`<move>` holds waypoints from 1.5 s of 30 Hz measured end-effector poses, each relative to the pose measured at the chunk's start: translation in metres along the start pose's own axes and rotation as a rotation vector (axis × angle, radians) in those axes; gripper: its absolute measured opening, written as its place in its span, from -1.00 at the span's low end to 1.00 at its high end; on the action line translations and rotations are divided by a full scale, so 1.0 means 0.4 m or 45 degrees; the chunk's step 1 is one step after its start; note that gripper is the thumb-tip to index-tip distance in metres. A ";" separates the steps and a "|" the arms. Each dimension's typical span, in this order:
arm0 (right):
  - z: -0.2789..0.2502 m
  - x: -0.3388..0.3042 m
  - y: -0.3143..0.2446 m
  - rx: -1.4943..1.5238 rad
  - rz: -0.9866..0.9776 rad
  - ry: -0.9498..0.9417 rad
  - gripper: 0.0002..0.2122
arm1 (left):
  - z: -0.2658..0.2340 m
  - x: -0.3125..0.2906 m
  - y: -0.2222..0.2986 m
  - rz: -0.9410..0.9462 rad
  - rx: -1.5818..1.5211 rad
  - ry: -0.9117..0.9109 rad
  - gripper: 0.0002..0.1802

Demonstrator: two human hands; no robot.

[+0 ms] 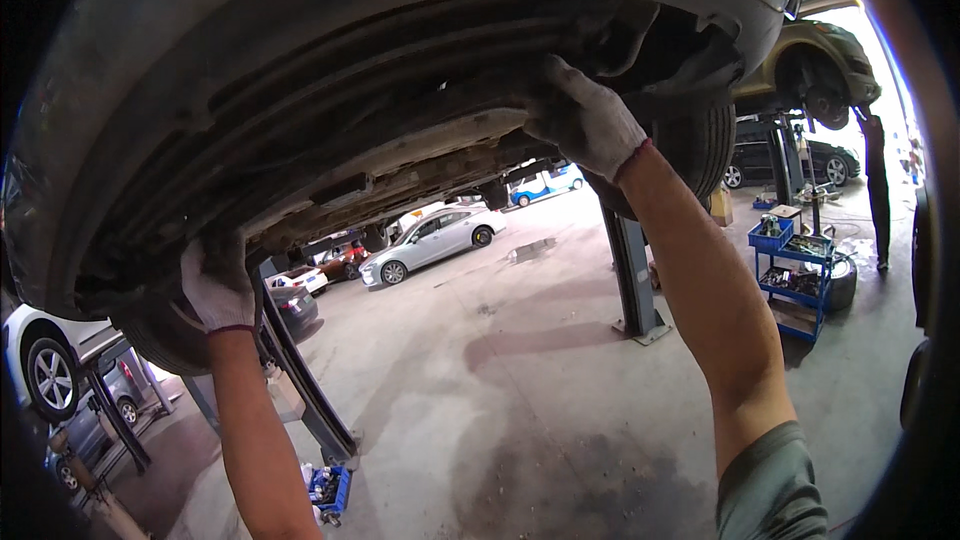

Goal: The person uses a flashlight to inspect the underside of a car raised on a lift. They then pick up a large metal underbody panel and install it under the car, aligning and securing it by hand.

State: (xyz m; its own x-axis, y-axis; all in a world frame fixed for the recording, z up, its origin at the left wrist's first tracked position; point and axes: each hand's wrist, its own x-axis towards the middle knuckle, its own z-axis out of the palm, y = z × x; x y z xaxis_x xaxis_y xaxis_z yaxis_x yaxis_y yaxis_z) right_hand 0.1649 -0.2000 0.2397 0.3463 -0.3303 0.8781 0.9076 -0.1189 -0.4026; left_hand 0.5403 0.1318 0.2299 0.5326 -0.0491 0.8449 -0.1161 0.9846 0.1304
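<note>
A raised car's dirty black underside panel (330, 90) fills the upper part of the view. My left hand (215, 285), in a white knit glove, grips the panel's lower edge beside a tyre (165, 340). My right hand (585, 120), also gloved, is pressed up against the panel near the other front tyre (700, 145), fingers curled on its edge. Both forearms reach up from the lower edge.
Lift posts (632, 270) and arms (300, 380) stand on the stained concrete floor. A blue tool cart (795, 275) is at right, a small blue tray (330, 488) on the floor below. Another person (877, 185) stands under a second lifted car (815, 60). Parked cars (430, 240) beyond.
</note>
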 end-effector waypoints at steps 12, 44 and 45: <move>-0.017 0.004 0.047 0.011 0.013 -0.082 -0.61 | -0.119 -0.005 -0.003 -0.097 0.033 -0.119 -0.63; -0.031 0.035 0.084 0.077 -0.085 0.016 -0.69 | -0.130 0.006 0.023 -0.196 -0.003 -0.211 -0.58; -0.022 0.039 0.081 0.097 -0.105 0.007 -0.70 | -0.097 -0.009 0.020 -0.125 0.000 -0.207 -0.59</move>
State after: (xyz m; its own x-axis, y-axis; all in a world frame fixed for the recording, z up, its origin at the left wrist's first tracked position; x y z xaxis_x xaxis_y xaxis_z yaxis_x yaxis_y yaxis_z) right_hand 0.1976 -0.2172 0.2382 0.2685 -0.3275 0.9059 0.9484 -0.0746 -0.3081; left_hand 0.5700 0.1464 0.2079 0.3989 -0.1717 0.9007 -0.0702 0.9737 0.2168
